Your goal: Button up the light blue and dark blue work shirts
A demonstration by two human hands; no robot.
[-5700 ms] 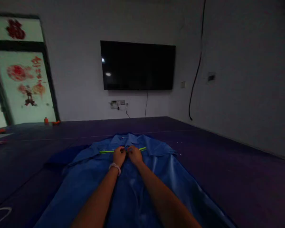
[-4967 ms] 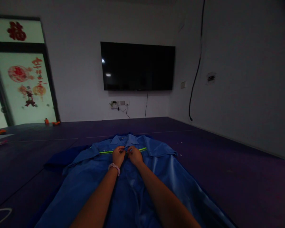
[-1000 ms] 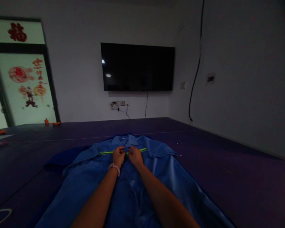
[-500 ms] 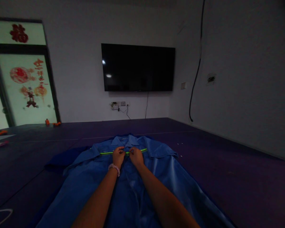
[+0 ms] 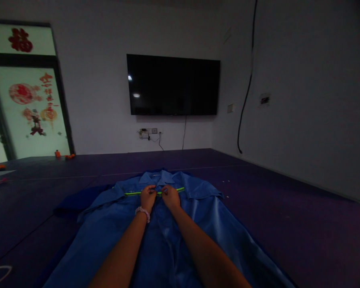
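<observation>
A blue short-sleeved shirt (image 5: 198,216) lies spread out, its collar (image 5: 165,179) at the far end and a bright green stripe (image 5: 133,194) across the chest. My left hand (image 5: 148,199), with a pink band on the wrist, pinches the front of the shirt just below the collar. Close beside it on the right, my right hand (image 5: 170,197) also has its fingertips closed on the shirt front at the stripe. Whether a button sits between the fingers is too small to make out. Darker blue cloth (image 5: 75,202) shows under the left sleeve.
The shirt lies on a dark purple surface (image 5: 288,216). Orange toys (image 5: 69,157) sit near the glass door at far left. A white cable (image 5: 1,269) lies at lower left. A black television (image 5: 174,86) hangs on the wall, and a black cable (image 5: 246,104) dangles right of it.
The whole view has shifted slightly, so everything appears a little further left. Both hands stay at the same place on the shirt front, with hardly any finger movement.
</observation>
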